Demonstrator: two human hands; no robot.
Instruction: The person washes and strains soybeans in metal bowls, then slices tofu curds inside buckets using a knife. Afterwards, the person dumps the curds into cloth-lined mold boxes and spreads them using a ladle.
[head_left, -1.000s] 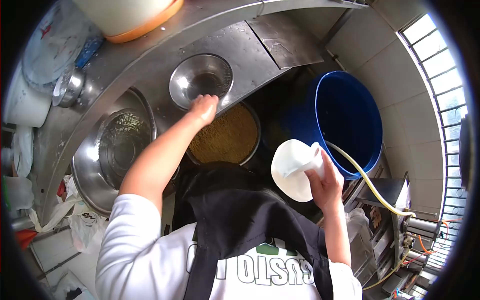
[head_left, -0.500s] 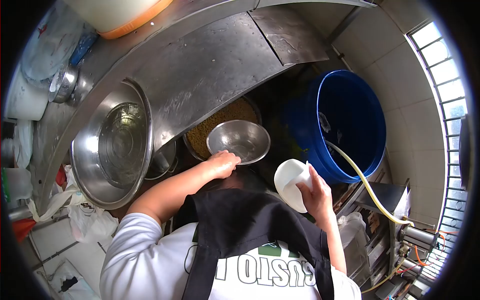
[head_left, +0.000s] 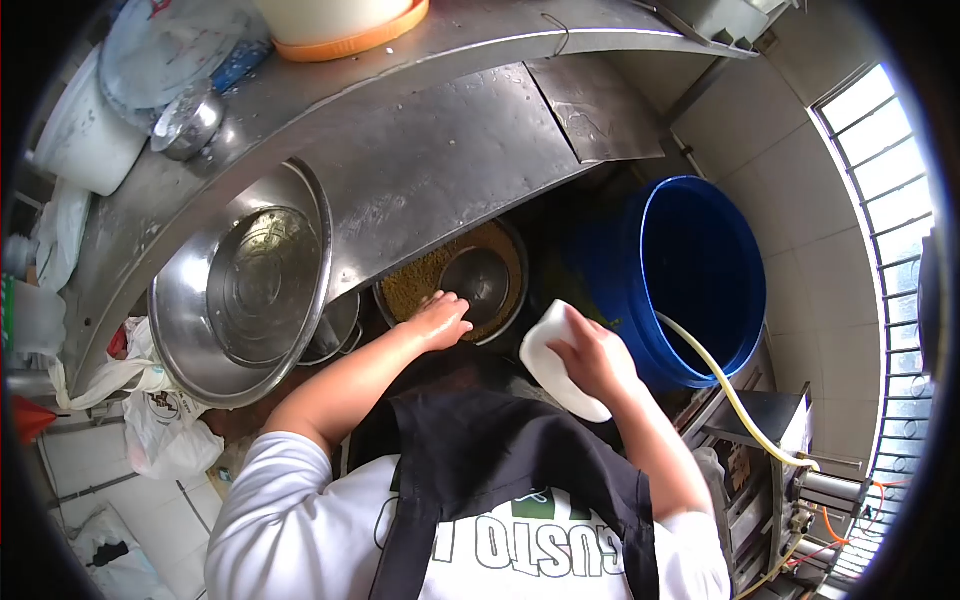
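A small metal bowl [head_left: 478, 284] sits low among yellowish grains [head_left: 415, 283] inside a larger metal basin [head_left: 519, 262], partly under the steel counter. My left hand [head_left: 438, 320] grips the small bowl at its near left rim, fingertips close to the grains. To the right, my right hand [head_left: 594, 355] is closed around the edge of a white bowl [head_left: 553, 362]. This white bowl is tipped on its side with its outer surface toward me, so its inside is hidden.
A steel counter [head_left: 440, 165] spans the front. On the left leans a wide steel basin [head_left: 318, 240]. A blue barrel [head_left: 650, 290] stands at the right, a pale hose [head_left: 725, 380] hanging over its rim. Plastic bags [head_left: 170, 440] lie low on the left.
The small metal bowl has gone down into the grains with my left hand on it. My right hand has turned the white bowl over and moved slightly left. The view has shifted.
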